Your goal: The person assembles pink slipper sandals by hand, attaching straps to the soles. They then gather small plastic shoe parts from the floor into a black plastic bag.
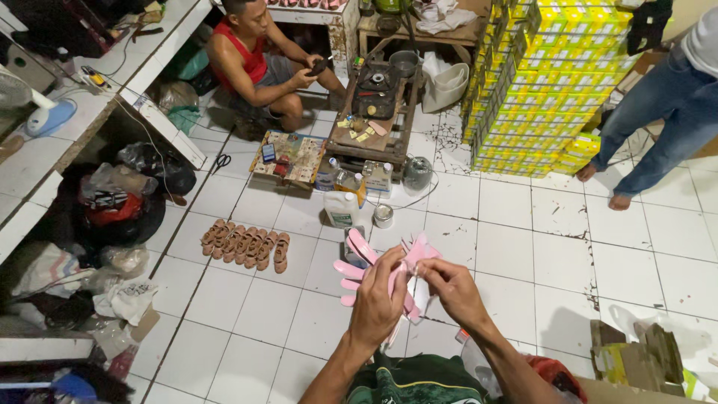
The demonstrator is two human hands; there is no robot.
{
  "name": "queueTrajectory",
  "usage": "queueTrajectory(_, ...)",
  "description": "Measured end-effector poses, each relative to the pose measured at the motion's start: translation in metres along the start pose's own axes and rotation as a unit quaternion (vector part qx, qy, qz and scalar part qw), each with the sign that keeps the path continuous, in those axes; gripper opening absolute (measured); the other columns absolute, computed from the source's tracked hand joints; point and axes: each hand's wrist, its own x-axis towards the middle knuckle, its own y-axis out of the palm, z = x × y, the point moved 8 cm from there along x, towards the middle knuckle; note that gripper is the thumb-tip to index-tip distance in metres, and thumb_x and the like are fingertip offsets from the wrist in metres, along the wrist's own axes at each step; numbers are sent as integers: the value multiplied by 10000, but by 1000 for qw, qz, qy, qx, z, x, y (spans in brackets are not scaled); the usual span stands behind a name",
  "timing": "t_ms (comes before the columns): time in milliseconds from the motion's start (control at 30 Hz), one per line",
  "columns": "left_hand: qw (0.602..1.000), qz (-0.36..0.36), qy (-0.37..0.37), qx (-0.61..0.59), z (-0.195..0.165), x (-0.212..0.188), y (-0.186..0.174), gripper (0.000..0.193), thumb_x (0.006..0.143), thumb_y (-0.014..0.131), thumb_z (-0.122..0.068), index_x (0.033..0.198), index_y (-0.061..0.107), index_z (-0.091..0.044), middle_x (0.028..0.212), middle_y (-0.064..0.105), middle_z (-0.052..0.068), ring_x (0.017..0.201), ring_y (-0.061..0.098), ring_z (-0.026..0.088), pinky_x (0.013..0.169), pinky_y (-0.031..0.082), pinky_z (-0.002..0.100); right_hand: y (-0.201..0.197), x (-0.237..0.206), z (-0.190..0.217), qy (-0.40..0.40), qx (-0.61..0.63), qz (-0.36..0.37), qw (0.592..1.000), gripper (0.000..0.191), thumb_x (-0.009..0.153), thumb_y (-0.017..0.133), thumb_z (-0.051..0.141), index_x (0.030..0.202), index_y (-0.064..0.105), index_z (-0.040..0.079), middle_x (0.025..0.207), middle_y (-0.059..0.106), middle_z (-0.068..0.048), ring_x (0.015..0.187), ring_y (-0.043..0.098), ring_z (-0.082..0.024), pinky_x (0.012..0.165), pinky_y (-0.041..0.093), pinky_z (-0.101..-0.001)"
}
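At the far left a white fan [41, 112] stands on a bench [45, 161], its upper part cut off by the frame edge, and below it bags and cloth lie heaped in shadow, too dark to sort out. On the tiled floor [621, 254] a row of brown sandal soles [246, 244] lies side by side, about eight of them, each with its long axis running away from the wearer. Behind them a seated person [258, 63] in a red sleeveless top holds a small dark object, head partly cut off at the top. A white jug [342, 209] stands before a low wooden bench [372, 120] crowded with tools. At centre the left hand [378, 299] is clamped around a bunch of pink sandal straps [357, 263]; their long ends fan out up and to the left, and the count cannot be told because the fingers hide where they meet. The right hand [452, 290] pinches the right end of the bunch, just beside the left hand. Farther right rises one tall stack of yellow boxes [538, 82], too many to count. At the far right a second person's jeans-clad legs [662, 112] and two bare feet show, the body cut off above.
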Motion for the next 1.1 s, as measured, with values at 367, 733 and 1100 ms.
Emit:
queueTrajectory(367,996,30,-42,-73,-1,5,-17,101,986,629,-77,1010,609,20,1233,700,182,942,746,259,795,615,366,20,1,24,-48,-11,-10,999,219,985,664,164,1081,758,-9,812,673,45,721,524,-18,617,444,-204)
queueTrajectory(733,954,-5,-280,-109,71,0,-48,206,979,637,-189,946,604,11,876,767,100,719,714,111,532,563,303,26,-6,55,-219,-241,-94,941,109,947,681,99,996,716,7,837,719,-84,592,607,-104,519,505,-279)
queueTrajectory(1100,957,-42,170,229,1,-13,-54,189,851,679,-10,980,543,-36,1100,716,135,959,742,367,791,581,443,28,16,1,-72,-141,-35,987,185,978,642,170,1020,706,1,733,712,-35,657,645,-74,605,544,-274)
